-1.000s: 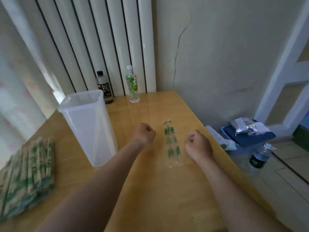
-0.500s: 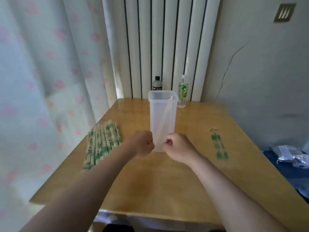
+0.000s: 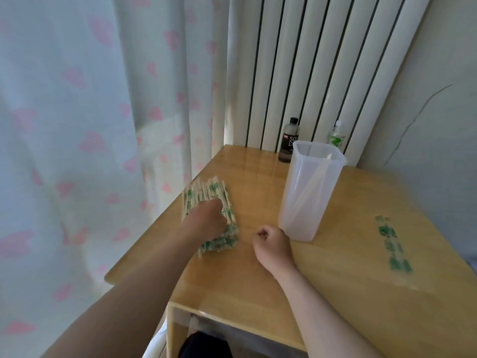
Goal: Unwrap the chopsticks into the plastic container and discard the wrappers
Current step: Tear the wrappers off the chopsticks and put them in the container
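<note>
Chopsticks [image 3: 204,193], all in green-printed wrappers, sit in a loose pile near the left edge of the worktop [image 3: 232,280], and the left hand [image 3: 206,222] is down on top of them. Honestly can't tell if its grip has closed round a pair or is just resting there, since the fingers are tucked under and the shot is smeary. The right hand [image 3: 271,241] is a curled fist, grip tight on nothing, parked on the worktop just beside the foot of the plastic container [image 3: 294,200]. Progress-wise I'd call it early days. It looks like one pale pair [image 3: 309,188] is leaning inside the container, and one flat wrapper [image 3: 393,245] lies well off to the right. That one reads as empty and not binned yet. So pretty much the whole pile is left to unwrap, plus that wrapper to chuck. No bin in view anywhere, so where the wrappers go is anyone's guess. The pile is too blurred to count, and the container is frosted, so there could be more in there. Behind it stand a dark bottle [image 3: 290,140] and a green-labelled bottle [image 3: 335,137], the latter partly hidden.
</note>
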